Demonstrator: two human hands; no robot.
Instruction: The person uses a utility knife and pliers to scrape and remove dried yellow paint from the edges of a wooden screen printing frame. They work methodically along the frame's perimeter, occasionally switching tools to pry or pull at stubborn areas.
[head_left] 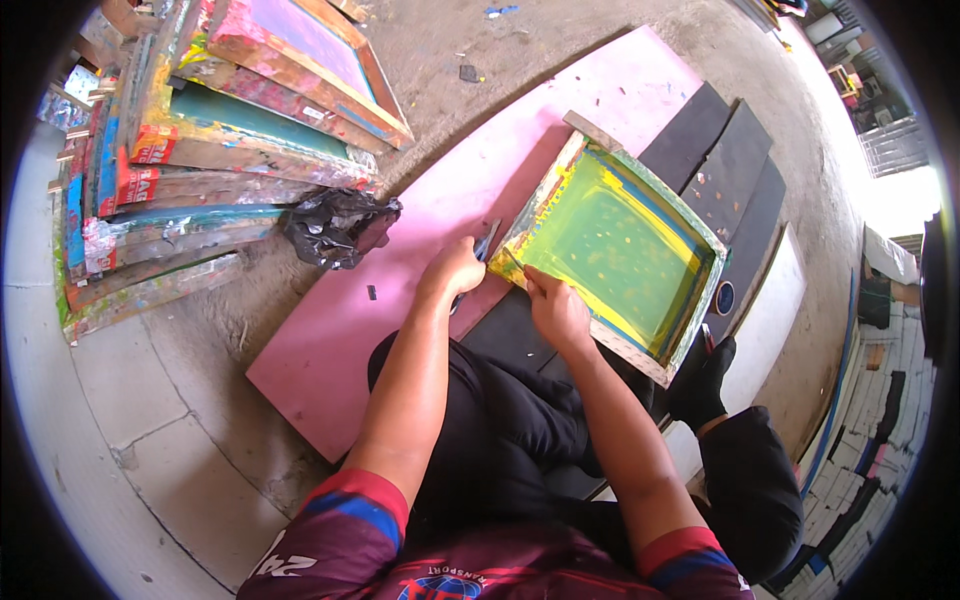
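A pink board (pixel 345 325) lies on a bare, dusty floor (pixel 430 75). The left hand (pixel 456 268) is curled closed around a slim tool (pixel 486 241), its exact kind unclear, beside the framed screen's corner. The right hand (pixel 557 308), fingers folded in, grips a thin dark piece (pixel 514 259) over that same corner. The framed screen (pixel 625 255), green and yellow inside painted wood, rests across the pink board and dark panels (pixel 728 170). A tape roll (pixel 724 297) sits just beyond its right edge. Leftward are a crumpled black bag (pixel 338 228) and stacked frames (pixel 215 160).
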